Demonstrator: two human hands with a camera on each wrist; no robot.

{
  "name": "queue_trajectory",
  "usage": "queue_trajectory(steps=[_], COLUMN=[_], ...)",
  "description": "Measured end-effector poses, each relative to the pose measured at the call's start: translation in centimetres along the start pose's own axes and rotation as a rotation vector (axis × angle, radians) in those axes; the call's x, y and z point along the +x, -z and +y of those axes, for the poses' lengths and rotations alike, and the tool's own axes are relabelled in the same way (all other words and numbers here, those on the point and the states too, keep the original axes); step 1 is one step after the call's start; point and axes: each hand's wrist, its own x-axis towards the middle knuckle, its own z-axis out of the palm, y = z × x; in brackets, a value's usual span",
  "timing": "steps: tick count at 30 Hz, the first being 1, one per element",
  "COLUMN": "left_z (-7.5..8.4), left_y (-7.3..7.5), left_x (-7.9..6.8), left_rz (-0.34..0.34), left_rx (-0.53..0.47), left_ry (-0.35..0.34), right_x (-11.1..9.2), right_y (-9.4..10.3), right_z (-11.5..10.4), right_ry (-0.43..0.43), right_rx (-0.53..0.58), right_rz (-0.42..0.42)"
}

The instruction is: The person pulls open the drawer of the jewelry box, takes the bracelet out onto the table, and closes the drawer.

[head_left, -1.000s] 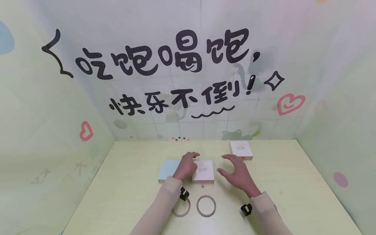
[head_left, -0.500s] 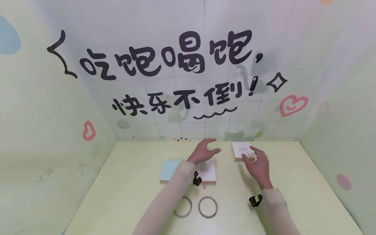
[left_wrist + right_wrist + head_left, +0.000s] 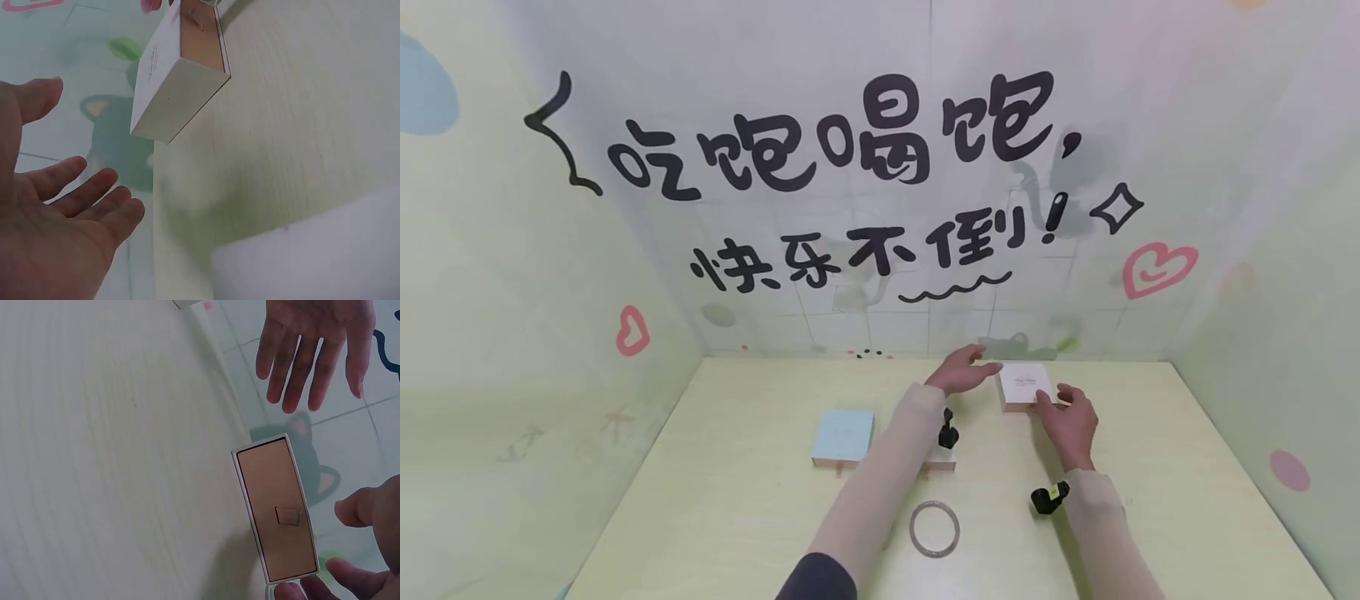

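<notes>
A white box (image 3: 1024,385) with small pink print stands at the back right. Its front side is pinkish-brown with a small pull tab (image 3: 288,516). My left hand (image 3: 964,372) hangs just left of this box, fingers spread, palm toward it; the left wrist view shows a gap between hand (image 3: 56,231) and box (image 3: 187,75). At the box's front right corner is my right hand (image 3: 1070,423), thumb apart from the loosely bent fingers. In the right wrist view its fingertips (image 3: 312,589) meet the box's near end; whether they press it I cannot tell.
A light blue box (image 3: 844,435) lies left of centre. Beside it a second white box (image 3: 942,461) is mostly hidden under my left sleeve. In front lies a translucent grey bangle (image 3: 957,532). Printed curtains rise behind and at both sides of the pale wooden table (image 3: 722,500).
My left hand has moved right, from over the middle boxes to beside the back right box. My right hand has reached that box's right side. The left arm now covers the second bangle.
</notes>
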Motion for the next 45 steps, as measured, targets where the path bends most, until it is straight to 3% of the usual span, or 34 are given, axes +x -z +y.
queue_trajectory(steps=[6, 16, 26, 32, 45], left_z=[0.6, -0.3, -0.3, 0.0, 0.8], left_y=[-1.7, -3.7, -5.0, -5.2, -4.5], left_x=[0.8, 3.4, 4.3, 4.2, 1.8], left_rz=[0.019, 0.032, 0.075, 0.075, 0.067], left_rx=[0.017, 0.124, 0.082, 0.081, 0.236], left_ry=[0.025, -0.030, -0.001, 0.007, 0.015], right_x=[0.4, 0.5, 0.7, 0.9, 1.6], right_y=[-0.5, -1.1, -1.2, -1.0, 0.1], right_z=[0.2, 0.2, 0.2, 0.3, 0.5], right_ry=[-0.015, -0.029, -0.019, -0.015, -0.011], right_rx=[-0.014, -0.007, -0.007, -0.025, -0.075], right_rz=[0.034, 0.057, 0.093, 0.096, -0.020])
